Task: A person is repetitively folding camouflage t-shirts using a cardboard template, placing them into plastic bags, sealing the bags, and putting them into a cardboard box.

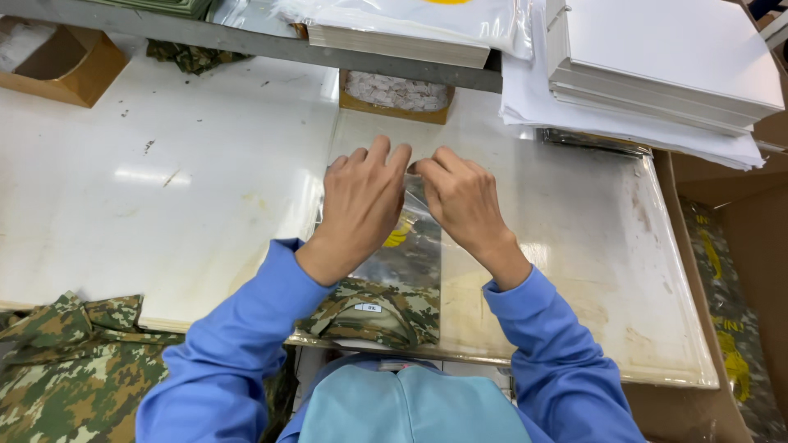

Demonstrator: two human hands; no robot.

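Note:
A folded camouflage garment (pixel 373 316) lies at the near edge of the white table (pixel 180 205), its far part inside a clear plastic bag (pixel 410 242) with a yellow print. My left hand (pixel 357 205) rests on top of the bag, fingers spread over its far end. My right hand (pixel 464 201) sits just beside it, fingertips pinching the bag's far edge. Both wrists wear blue sleeves. The garment's collar with a small white label pokes out of the bag toward me.
A pile of camouflage garments (pixel 66 361) lies at the near left. Stacks of white card sheets (pixel 665 66) fill the far right. A brown box (pixel 57 61) stands far left, a small box of white pieces (pixel 396 94) under a grey shelf (pixel 246 37). A cardboard bin (pixel 739 271) is right.

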